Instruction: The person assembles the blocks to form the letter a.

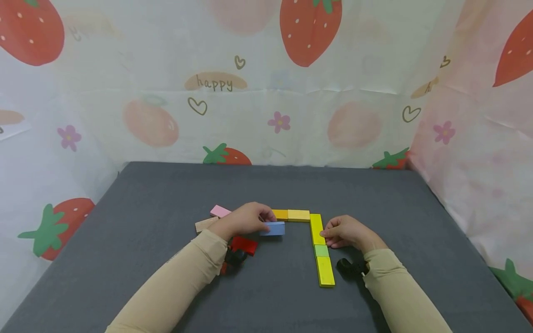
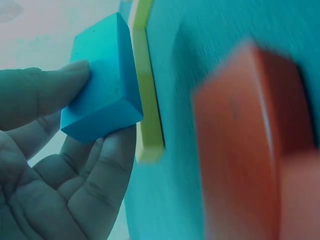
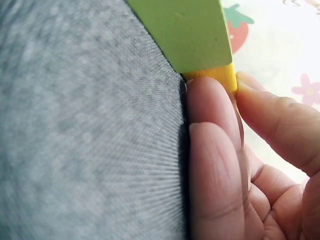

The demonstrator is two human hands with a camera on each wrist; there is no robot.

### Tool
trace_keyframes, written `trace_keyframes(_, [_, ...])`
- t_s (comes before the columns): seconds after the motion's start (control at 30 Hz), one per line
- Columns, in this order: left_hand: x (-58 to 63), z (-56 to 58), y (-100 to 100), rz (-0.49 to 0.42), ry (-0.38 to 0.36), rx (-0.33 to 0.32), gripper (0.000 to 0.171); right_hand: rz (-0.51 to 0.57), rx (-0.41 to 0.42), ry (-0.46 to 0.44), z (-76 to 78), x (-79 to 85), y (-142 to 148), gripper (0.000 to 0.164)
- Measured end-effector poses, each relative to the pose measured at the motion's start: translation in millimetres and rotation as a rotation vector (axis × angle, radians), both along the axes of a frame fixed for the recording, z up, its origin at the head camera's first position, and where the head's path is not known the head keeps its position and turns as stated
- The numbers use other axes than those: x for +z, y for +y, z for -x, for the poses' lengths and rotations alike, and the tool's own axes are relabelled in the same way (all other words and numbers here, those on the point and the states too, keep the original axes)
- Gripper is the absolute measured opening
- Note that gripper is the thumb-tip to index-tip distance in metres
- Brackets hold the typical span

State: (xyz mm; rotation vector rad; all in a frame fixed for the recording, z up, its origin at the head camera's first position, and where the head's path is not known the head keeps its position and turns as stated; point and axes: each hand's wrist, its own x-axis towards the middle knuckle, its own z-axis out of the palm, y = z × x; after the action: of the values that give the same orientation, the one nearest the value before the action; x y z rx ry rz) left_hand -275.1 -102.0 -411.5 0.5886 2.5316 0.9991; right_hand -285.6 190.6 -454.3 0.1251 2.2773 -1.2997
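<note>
Nearest, between the two tan sleeves point(image 1: 179, 277), a lower yellow block point(image 1: 326, 272) lies flat on the grey table point(image 1: 158, 194), and a small green block point(image 1: 321, 250) sits against its far end. Over to the left, a red block point(image 1: 245, 245) rests near the left wrist. Beyond the green block comes an upper yellow block point(image 1: 316, 229); the right hand point(image 1: 347, 232) is at its right side, fingers bent, a fingertip and thumb touching its edge, though I cannot tell whether they pinch it or only steady it. A little left of there, the left hand point(image 1: 243, 219) grips a blue block point(image 1: 274, 228) between thumb and fingers, holding it above the table, just nearer than an orange block point(image 1: 281, 214) and a pale yellow block point(image 1: 298, 215). The blue block looks like painted wood: probably light, stiff and hard to damage, its smooth faces perhaps a touch slippery. A pinch across the two broad faces, as here, should serve well, with the free end left clear of fingers; a light hold is likely enough. Partly behind the left forearm lie a beige block point(image 1: 205, 225) and a pink block point(image 1: 219, 211), and farthest back hangs a strawberry-printed curtain point(image 1: 258, 51).
</note>
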Motion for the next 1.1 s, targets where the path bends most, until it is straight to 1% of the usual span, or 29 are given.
trace_keyframes(0.13, [3.1,-2.8,14,-0.017,-0.03,-0.001,0.013,0.0,0.007,0.005,-0.9,0.7,0,0.02])
trace_keyframes(0.27, [3.2,-4.5,26,-0.028,-0.058,-0.012,0.013,0.0,0.01,0.006,-1.6,1.0,0,0.02])
trace_keyframes(0.37, [0.2,-4.3,34,-0.028,-0.058,-0.024,0.014,0.0,-0.002,-0.001,-1.2,-0.3,0,0.02])
trace_keyframes(0.57, [-7.1,-3.3,47,-0.005,-0.088,-0.032,0.014,-0.004,-0.01,0.001,0.0,-1.9,1,0.02])
trace_keyframes(0.77, [-14.2,-4.1,57,0.037,-0.089,-0.051,0.012,-0.004,-0.012,-0.005,-0.2,0.3,0,0.02])
trace_keyframes(1.1, [-18.4,-7.7,66,0.07,-0.086,-0.045,0.011,0.018,0.002,-0.015,0.4,1.4,1,0.021])
